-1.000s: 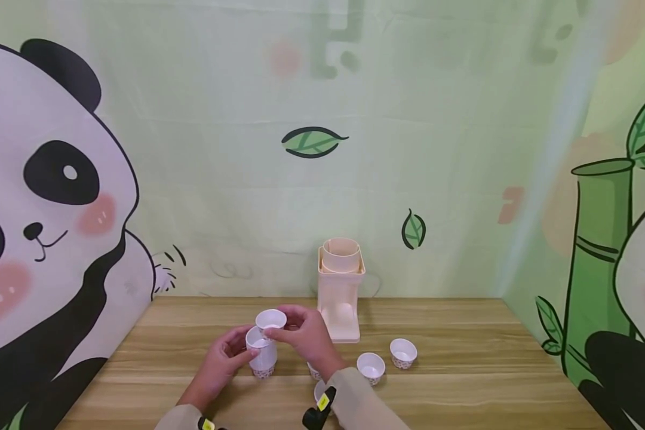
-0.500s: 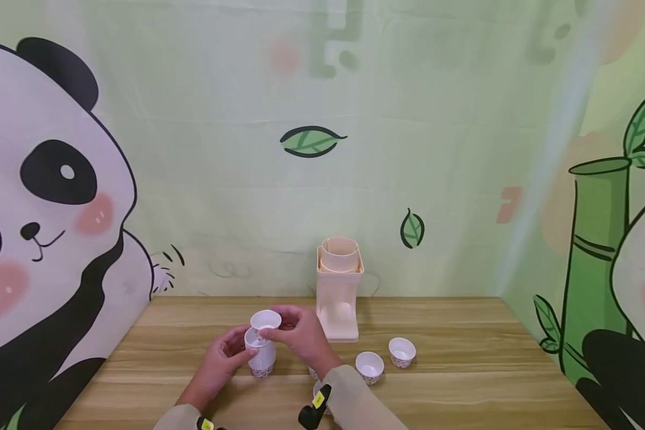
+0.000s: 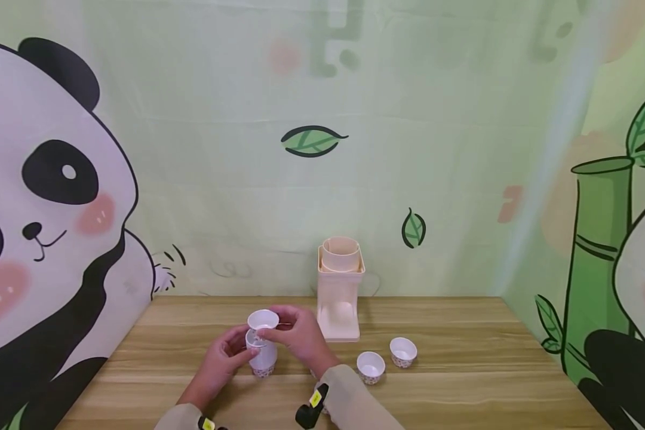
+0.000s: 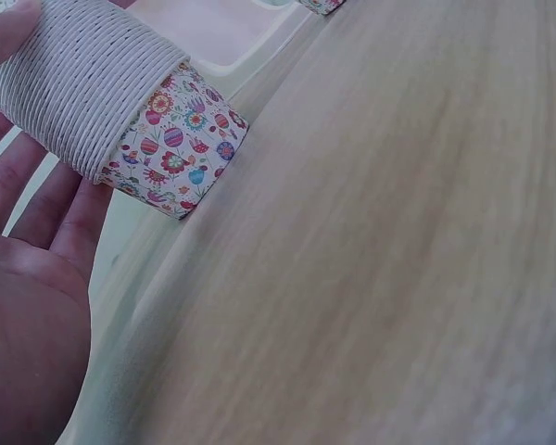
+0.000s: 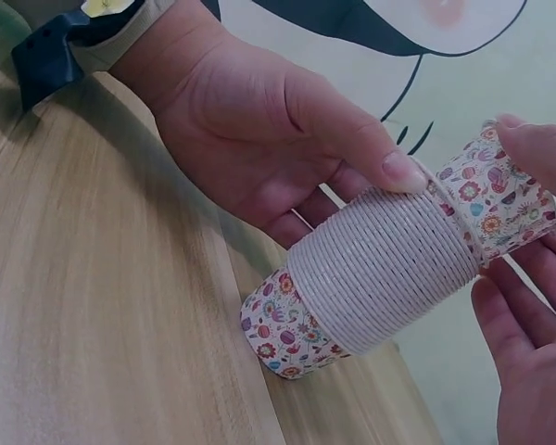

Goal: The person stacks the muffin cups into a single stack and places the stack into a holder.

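A stack of nested paper baking cups (image 3: 265, 359) with white rims and a flowered bottom stands upright on the table, gripped by my left hand (image 3: 223, 358). The closely layered rims of the stack show in the right wrist view, with the left thumb (image 5: 403, 171) lying near the top rim. My right hand (image 3: 305, 337) pinches a single flowered baking cup (image 3: 263, 320) between thumb and fingers. Its base sits at the mouth of the stack, partly inside the top rim. In the left wrist view the left fingers lie behind the stack (image 4: 111, 83).
Two loose baking cups stand to the right, one nearer (image 3: 371, 367) and one farther (image 3: 403, 352). More cups are mostly hidden behind the right forearm. A pale pink holder (image 3: 340, 298) with a round tube (image 3: 341, 255) on top stands at the back of the wooden table (image 3: 457, 394).
My right hand has moved slightly left with its cup, bringing it more squarely over the stack. The left hand keeps its grip on the stack in the same place.
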`<state>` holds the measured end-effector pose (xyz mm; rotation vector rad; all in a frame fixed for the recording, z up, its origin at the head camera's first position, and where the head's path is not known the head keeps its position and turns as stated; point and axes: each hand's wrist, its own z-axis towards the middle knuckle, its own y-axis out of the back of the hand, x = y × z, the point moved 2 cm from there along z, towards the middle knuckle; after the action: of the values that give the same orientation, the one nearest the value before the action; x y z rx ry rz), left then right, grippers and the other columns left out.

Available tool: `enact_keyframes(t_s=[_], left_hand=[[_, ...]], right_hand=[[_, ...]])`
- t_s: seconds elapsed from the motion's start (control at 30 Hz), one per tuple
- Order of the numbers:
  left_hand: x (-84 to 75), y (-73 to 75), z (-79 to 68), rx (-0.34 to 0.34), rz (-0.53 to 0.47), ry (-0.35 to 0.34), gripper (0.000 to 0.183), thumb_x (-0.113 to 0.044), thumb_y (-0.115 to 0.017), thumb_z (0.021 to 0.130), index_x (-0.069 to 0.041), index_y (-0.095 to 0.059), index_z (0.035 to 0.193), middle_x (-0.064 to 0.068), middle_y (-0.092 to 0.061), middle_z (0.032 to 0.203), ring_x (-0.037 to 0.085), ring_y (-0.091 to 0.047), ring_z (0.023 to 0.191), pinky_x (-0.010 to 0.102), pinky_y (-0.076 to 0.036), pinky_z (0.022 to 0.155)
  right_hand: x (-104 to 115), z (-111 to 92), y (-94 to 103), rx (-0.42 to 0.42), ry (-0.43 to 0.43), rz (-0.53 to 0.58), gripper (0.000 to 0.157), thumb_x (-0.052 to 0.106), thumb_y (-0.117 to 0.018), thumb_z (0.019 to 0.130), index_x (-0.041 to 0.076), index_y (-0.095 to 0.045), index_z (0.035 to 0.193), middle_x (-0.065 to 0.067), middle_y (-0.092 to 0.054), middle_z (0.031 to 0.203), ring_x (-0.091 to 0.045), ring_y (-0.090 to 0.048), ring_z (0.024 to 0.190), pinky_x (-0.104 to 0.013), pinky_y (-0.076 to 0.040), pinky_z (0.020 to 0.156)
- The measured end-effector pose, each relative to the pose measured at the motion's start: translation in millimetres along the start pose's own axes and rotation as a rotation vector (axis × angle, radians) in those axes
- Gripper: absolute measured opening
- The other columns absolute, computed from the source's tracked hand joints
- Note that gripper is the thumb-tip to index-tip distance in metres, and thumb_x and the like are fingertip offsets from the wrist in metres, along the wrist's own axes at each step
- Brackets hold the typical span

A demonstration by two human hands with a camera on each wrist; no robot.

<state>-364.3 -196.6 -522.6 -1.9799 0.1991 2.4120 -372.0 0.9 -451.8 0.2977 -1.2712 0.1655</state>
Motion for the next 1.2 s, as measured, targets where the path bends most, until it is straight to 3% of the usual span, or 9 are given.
enact_keyframes(t_s=[0.27, 0.5, 0.77, 0.93, 1.2], left_hand=[[-2.6, -0.6, -1.8, 0.006, 0.0, -0.005, 0.056, -0.007, -0.075, 0.091, 0.003, -0.053, 0.141, 0.024, -0.062, 0.139, 0.0, -0.065, 0.111, 0.019, -0.053, 0.094], [-2.0, -0.3, -1.5, -0.001, 0.005, -0.012, 0.054, -0.009, -0.076, 0.091, 0.003, -0.055, 0.138, 0.015, -0.068, 0.134, 0.002, -0.065, 0.111, 0.019, -0.054, 0.093], [-3.5, -0.8, -1.5, -0.006, 0.001, 0.001, 0.054, -0.009, -0.077, 0.09, 0.002, -0.055, 0.139, 0.014, -0.068, 0.133, 0.003, -0.066, 0.111, 0.02, -0.054, 0.093], [-4.2, -0.9, -1.3, 0.001, 0.007, -0.025, 0.053, -0.008, -0.076, 0.091, 0.002, -0.056, 0.139, 0.019, -0.067, 0.135, 0.003, -0.066, 0.111, 0.02, -0.053, 0.094], [-0.9, 0.5, -0.2, 0.008, 0.012, -0.022, 0.052, -0.01, -0.077, 0.091, 0.0, -0.057, 0.138, 0.02, -0.066, 0.136, 0.003, -0.066, 0.111, 0.02, -0.052, 0.095]], right_hand=[[-4, 1, -1.1, 0.035, 0.005, -0.002, 0.042, 0.014, -0.085, 0.085, 0.007, -0.072, 0.124, -0.011, -0.075, 0.119, -0.029, -0.072, 0.107, -0.031, -0.059, 0.091], [-8, 1, -1.6, 0.069, -0.001, -0.029, 0.042, 0.013, -0.085, 0.084, 0.008, -0.072, 0.123, -0.01, -0.075, 0.119, -0.026, -0.072, 0.107, -0.028, -0.058, 0.089], [-10, 1, -0.2, 0.113, 0.002, -0.06, 0.041, 0.014, -0.085, 0.084, 0.008, -0.072, 0.123, -0.009, -0.076, 0.119, -0.023, -0.07, 0.107, -0.023, -0.057, 0.087], [-14, 1, 0.8, 0.137, -0.01, -0.036, 0.043, 0.01, -0.085, 0.084, 0.006, -0.071, 0.124, -0.01, -0.075, 0.12, -0.024, -0.07, 0.106, -0.023, -0.057, 0.087], [-18, 0, 2.7, 0.173, -0.045, -0.058, 0.048, 0.016, -0.082, 0.088, 0.006, -0.067, 0.132, -0.007, -0.074, 0.124, -0.02, -0.068, 0.112, -0.029, -0.058, 0.091]])
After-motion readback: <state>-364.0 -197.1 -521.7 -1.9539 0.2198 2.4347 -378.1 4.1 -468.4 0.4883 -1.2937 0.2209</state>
